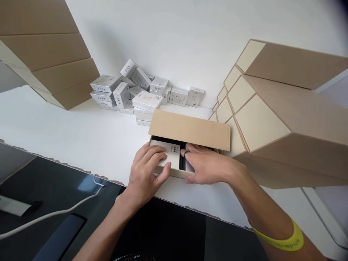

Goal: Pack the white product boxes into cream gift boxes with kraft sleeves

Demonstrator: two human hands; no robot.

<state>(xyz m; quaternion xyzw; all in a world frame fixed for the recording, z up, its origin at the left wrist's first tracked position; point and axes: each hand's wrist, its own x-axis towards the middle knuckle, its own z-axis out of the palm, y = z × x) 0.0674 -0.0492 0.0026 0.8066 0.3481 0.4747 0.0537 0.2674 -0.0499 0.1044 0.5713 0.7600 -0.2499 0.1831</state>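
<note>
A long tan cardboard box [174,173] stands at the table's front edge with its hinged lid [190,127] raised behind it. Inside on the left lies a small white carton [174,156] with dark printing. My left hand [148,166] rests on that carton, fingers laid across its top and thumb stretched out near the front wall. My right hand [203,163], wearing a dark ring, reaches into the right part of the box. Its fingers curl over another small carton [189,165], mostly hidden beneath the hand. A black gap shows between the two cartons.
Several silver-white small cartons [146,99] lie piled against the white wall. Tan boxes are stacked at the left [59,69] and at the right [258,116], close to my right arm. A white cable [67,210] runs below the table's rough front edge [81,169].
</note>
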